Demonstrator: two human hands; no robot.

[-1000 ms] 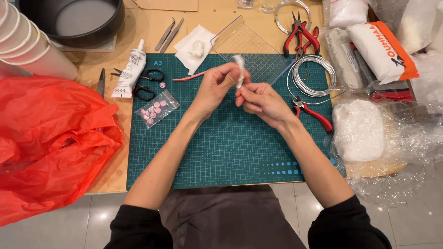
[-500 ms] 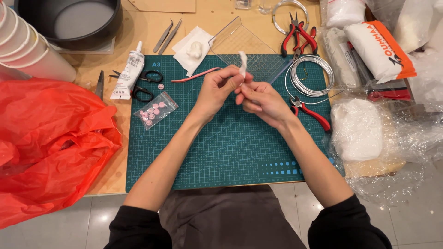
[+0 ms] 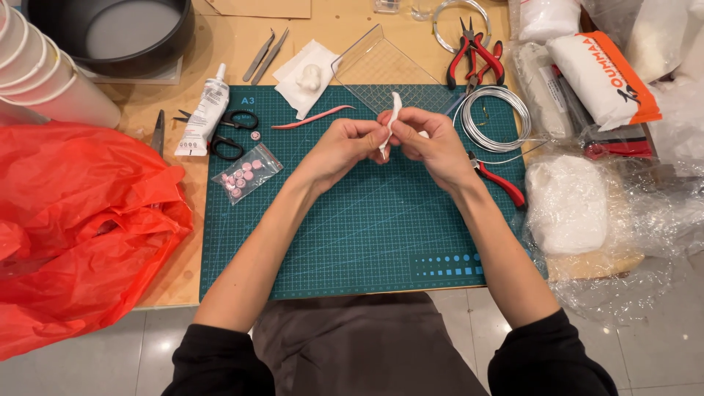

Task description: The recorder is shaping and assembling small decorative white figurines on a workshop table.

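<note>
white bag (image 3: 603,72), orange end, top right

A single head-worn camera looked almost straight down from above the green cutting mat (image 3: 367,227), which filled the middle of the view. It sat close enough to show both forearms whole. The wooden worktop (image 3: 220,66) ran beyond the mat's far edge toward the frame top; pale floor tiles (image 3: 645,345) lay below its near edge.

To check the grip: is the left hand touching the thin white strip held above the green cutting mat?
Touching. The head view shows the left hand pinching the thin white strip with its fingertips, with no gap visible.
</note>
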